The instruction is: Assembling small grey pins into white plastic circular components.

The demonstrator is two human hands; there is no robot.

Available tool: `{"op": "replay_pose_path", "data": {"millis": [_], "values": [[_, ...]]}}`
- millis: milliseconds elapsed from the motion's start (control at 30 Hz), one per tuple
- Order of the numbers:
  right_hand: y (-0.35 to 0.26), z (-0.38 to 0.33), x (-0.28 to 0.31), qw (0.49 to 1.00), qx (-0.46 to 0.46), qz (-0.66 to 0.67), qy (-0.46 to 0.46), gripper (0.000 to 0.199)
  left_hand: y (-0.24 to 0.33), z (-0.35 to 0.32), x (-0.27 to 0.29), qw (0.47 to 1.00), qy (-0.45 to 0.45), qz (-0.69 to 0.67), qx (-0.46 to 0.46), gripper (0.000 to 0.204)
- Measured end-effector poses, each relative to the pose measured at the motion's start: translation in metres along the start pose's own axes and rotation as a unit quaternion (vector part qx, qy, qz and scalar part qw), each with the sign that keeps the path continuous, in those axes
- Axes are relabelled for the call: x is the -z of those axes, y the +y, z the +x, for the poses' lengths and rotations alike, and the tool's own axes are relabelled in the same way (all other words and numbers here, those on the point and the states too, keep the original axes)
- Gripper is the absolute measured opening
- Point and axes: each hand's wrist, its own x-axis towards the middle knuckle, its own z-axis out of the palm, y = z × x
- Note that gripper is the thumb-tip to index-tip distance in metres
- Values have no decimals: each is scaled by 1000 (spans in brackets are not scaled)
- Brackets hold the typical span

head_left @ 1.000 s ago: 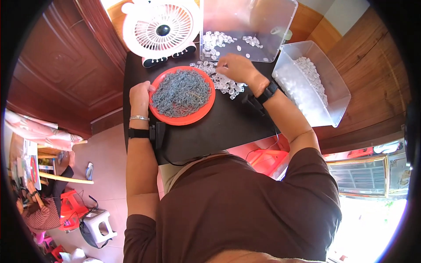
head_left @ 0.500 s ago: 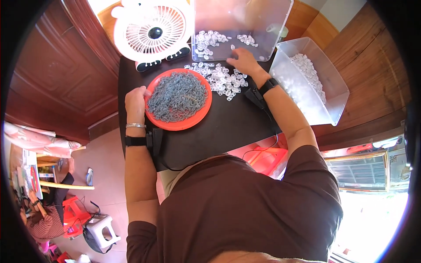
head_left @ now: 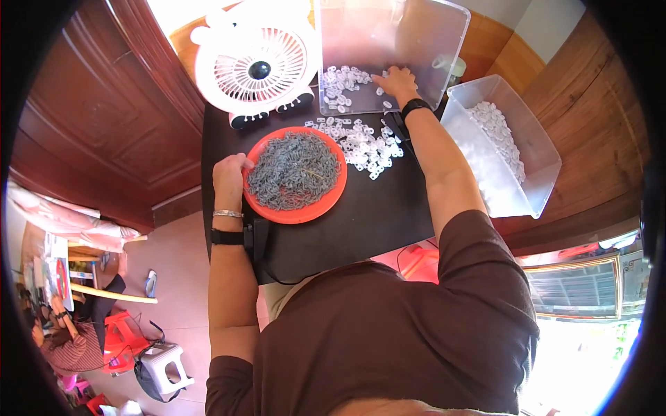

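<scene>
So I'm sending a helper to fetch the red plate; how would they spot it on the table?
Find the black table and the white fan at its far edge. Just in front of the fan lies the red plate, heaped with grey bits, the left hand on its rim. It is the only round, red thing there; the boxes are clear.

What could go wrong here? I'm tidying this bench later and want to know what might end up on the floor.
The right hand reaches into the clear tray, forearm passing over the loose white pieces; a sweep could scatter them off the black table. The orange plate of grey parts, steadied by the left hand, sits near the table's left edge and might tip. The fan could blow light pieces.
</scene>
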Motion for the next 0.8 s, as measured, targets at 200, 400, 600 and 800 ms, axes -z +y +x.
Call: {"op": "replay_pose_path", "data": {"millis": [200,400,600,800], "values": [[-2,-19,-8,985,163,-52,0,46,0,1,-1,1000,-6,6,-12,27],[-3,-73,16,944,326,-47,-25,27,-6,6,1,999,2,44,-5,29],[-13,-101,30,900,425,-46,-81,15,-5,8,0,1000,-4,21,-3,29],[-20,-118,46,872,433,47,-223,16,-3,9,0,999,-13,44,-19,29]]}}
